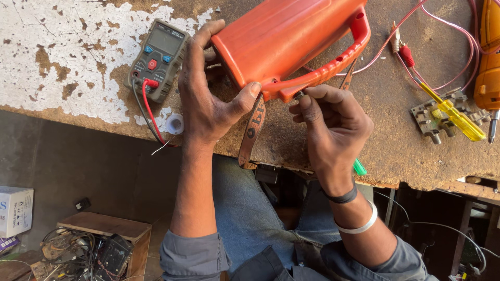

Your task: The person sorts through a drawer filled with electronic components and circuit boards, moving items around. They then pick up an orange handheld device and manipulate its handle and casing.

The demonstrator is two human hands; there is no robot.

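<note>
The left hand [208, 99] has its fingers clamped round a smooth orange plastic lantern [284, 39], while the right hand [328, 125], wrist bent, pinches a green-handled screwdriver [359, 167] against its handle.

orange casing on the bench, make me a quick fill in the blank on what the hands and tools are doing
1. The left hand grips the ____ casing.
2. The right hand works a screwdriver with a ____ handle at the casing's grip.
3. The grey meter lies to the ____ of the left hand.
4. A red and a ____ lead plug into the meter.

Missing words: orange; green; left; black
</note>
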